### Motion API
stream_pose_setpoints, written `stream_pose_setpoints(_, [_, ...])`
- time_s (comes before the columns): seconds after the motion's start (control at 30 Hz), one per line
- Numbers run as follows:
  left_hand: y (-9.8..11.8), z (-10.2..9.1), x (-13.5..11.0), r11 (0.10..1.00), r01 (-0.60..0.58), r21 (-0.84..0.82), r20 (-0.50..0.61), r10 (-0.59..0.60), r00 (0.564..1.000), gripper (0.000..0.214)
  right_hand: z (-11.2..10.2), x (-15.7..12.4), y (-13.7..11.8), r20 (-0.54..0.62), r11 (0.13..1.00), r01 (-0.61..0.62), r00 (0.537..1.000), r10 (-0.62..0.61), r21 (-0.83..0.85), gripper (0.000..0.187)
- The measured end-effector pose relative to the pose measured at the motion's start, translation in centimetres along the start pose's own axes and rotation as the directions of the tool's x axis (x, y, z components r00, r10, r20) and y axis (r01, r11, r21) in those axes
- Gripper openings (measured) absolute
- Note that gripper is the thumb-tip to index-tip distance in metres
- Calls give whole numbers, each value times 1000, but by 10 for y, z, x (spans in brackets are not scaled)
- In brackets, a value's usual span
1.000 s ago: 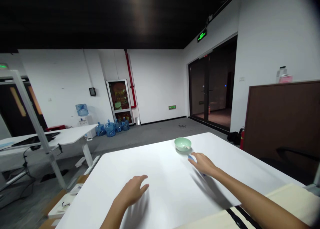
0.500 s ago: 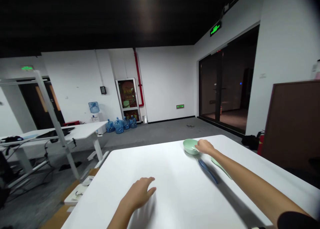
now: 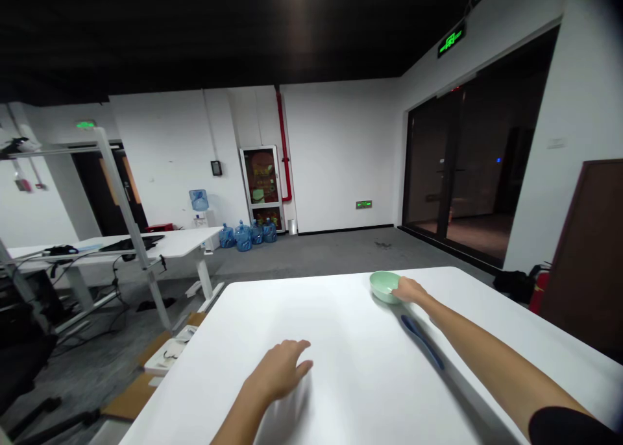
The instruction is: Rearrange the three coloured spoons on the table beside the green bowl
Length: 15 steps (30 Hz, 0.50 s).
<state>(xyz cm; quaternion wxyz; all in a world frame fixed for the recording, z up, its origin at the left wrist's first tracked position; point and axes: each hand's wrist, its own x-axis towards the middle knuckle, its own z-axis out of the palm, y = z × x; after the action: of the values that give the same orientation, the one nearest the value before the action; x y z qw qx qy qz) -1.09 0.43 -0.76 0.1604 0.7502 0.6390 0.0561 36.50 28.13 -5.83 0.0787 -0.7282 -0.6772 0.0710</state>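
Note:
At the far right of the white table (image 3: 335, 354), a pale green bowl (image 3: 382, 286) rests upright. My right hand (image 3: 409, 290) is closed at its right rim, with fingertips dipping just inside; the thumb's exact hold is hard to see. A dark blue utensil with a long handle (image 3: 422, 342) lies on the tabletop between the bowl and me, left of my right forearm. My left hand (image 3: 285, 370) hovers low over the near-left part of the table, fingers stretched and thumb apart, holding nothing.
Beyond the table's left edge, a white tray (image 3: 168, 356) and cardboard (image 3: 127, 396) sit low down. Another white desk (image 3: 180, 240) with cables stands at the left. Blue water bottles (image 3: 243, 236) line the back wall. A brown partition (image 3: 577, 257) is at the right.
The view has swung slightly left, shifting everything rightward. Both hands hold nearly the same poses. A green utensil seen earlier beside the blue one is now hidden by my right forearm.

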Motion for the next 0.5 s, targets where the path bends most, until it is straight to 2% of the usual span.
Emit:
stream_pose_setpoints(0.13, [-1, 1, 0, 1000, -7, 0, -4, 7, 1000, 54, -16, -15, -6, -35, 1000, 10, 999, -10, 10, 37])
stream_pose_setpoints(0.3, [-3, 2, 1, 1000, -21, 5, 3, 21, 1000, 55, -42, -59, -8, -102, 994, 87, 992, -79, 69, 31])
stream_pose_setpoints(0.4, [-3, 3, 2, 999, -37, 9, 10, 37, 999, 55, -45, -92, -6, -56, 983, 131, 991, -125, 127, 33])
stream_pose_setpoints(0.5, [-3, 3, 1, 999, -43, 14, 12, 43, 999, 55, -35, -120, -5, 33, 974, 144, 988, -152, 174, 29])
